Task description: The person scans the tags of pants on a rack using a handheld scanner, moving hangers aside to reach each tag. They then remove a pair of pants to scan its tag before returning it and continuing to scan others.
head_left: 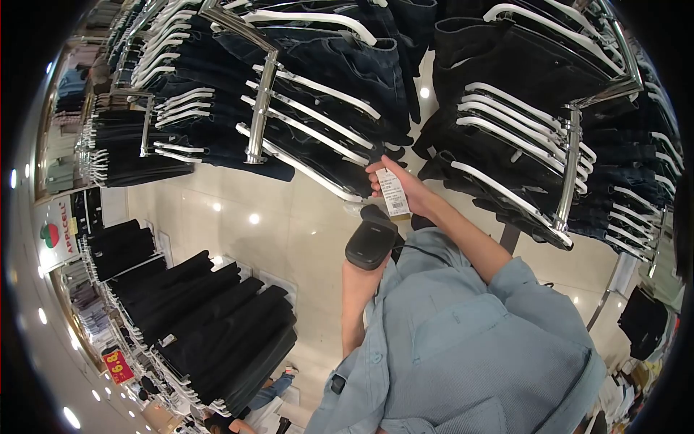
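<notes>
My left hand is closed round a dark handheld scanner, which is tilted up toward the tag. Just above it, my right hand pinches a white printed price tag with a barcode on its lower part. The tag is beside dark trousers that hang on white hangers from a metal rack arm. The scanner's head is close to the tag's lower end, with a small gap visible. The fingers under the scanner are mostly hidden.
More black trousers hang on a second rack at the right. At the lower left, a row of black garments hangs near a red price sign. A person is partly visible at the bottom. Pale tiled floor lies between the racks.
</notes>
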Available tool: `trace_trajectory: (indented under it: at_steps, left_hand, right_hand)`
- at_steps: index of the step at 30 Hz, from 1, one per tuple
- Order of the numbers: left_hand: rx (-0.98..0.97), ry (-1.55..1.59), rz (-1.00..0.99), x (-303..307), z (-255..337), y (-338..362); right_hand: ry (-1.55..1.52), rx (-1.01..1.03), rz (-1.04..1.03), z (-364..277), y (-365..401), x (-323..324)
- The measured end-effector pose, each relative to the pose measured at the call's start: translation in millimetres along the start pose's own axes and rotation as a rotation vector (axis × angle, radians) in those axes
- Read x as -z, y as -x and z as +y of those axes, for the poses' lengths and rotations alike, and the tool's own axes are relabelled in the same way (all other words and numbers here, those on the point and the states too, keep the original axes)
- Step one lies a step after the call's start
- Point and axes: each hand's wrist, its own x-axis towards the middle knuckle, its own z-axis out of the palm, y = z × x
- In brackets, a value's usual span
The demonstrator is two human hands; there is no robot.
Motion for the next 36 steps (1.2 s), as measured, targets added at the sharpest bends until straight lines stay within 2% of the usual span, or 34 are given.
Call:
trace_trajectory:
  at_steps: [8,14,18,20,22,23,24,26,27,29,30,32,33,34,36]
  left_hand:
    - [0.051,-0.113,-0.032,3,0,1]
    - [0.044,-0.032,-0.006,2,2,2]
    - [0.029,-0.009,0.030,5,0,2]
    - [-0.002,-0.112,0.016,8,-3,4]
    - [-0.079,-0.035,0.085,4,-12,4]
    - [-0.151,0.015,0.121,4,-17,3]
    - [-0.166,0.046,0.210,4,-21,3]
    - [-0.172,-0.038,0.205,4,-30,2]
    - [-0.179,0.000,0.288,4,-38,1]
    - [-0.224,-0.073,0.238,2,-47,-6]
    - [-0.231,-0.037,0.300,5,-41,-6]
    - [-0.136,0.084,0.180,13,-25,3]
    - [-0.072,0.056,0.152,20,-14,7]
    - [-0.085,0.083,0.186,23,-12,8]
    - [-0.132,0.146,0.220,24,-14,10]
  right_hand:
    - [-0.020,0.001,0.005,0,-4,0]
    - [-0.020,0.000,-0.007,0,-6,1]
    - [0.222,-0.009,0.067,1,-9,10]
    - [0.493,0.179,0.182,14,-17,26]
    - [0.801,0.350,0.252,21,-18,36]
    - [0.816,0.353,0.273,22,-16,36]
    - [0.834,0.358,0.282,22,-15,37]
    - [0.990,0.381,0.351,30,-21,50]
    - [1.003,0.373,0.343,28,-22,51]
    - [1.038,0.355,0.358,23,-22,48]
    - [1.059,0.347,0.376,18,-20,44]
    - [1.077,0.367,0.415,18,-29,54]
    - [1.143,0.468,0.440,14,-25,42]
    - [1.271,0.509,0.476,4,-21,25]
    - [1.284,0.659,0.467,-10,-10,-24]
